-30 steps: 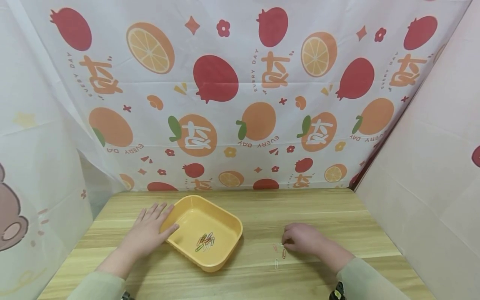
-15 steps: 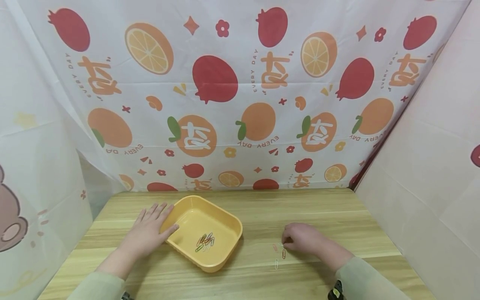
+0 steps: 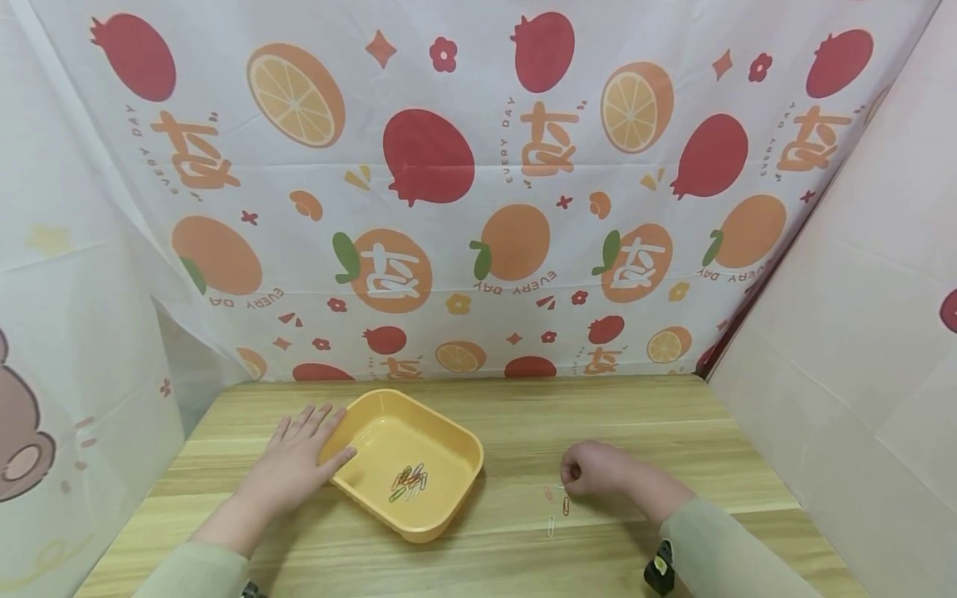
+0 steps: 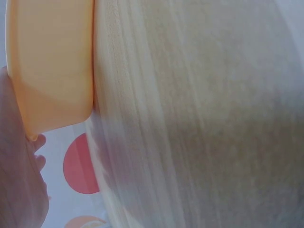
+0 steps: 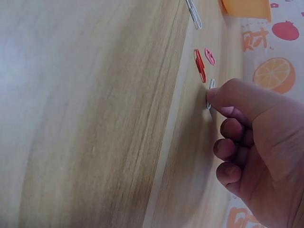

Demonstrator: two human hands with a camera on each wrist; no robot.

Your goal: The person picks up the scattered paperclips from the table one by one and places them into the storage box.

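A yellow plastic basin (image 3: 441,423) stands left of centre on the table, with a small heap of coloured paper clips (image 3: 408,482) on its floor. My left hand (image 3: 295,465) rests along its left rim, fingers straight and spread, thumb over the edge. To the right, my right hand (image 3: 601,472) pinches a white paper clip (image 5: 211,86) between thumb and index finger at the tabletop; the other fingers are curled. Close by lie a red paper clip (image 5: 200,66), a pink paper clip (image 5: 210,56) and another white paper clip (image 3: 552,526).
The wood-grain table (image 3: 508,556) ends at a fruit-printed cloth (image 3: 478,316) hanging behind it. Pale cloth walls (image 3: 845,349) close off both sides. In the left wrist view, the basin's outer wall (image 4: 52,61) rises from the tabletop.
My right hand's thumb and index finger have rounded into a ring at the white paper clip, and its wrist has shifted slightly left. My left hand and the basin stay put.
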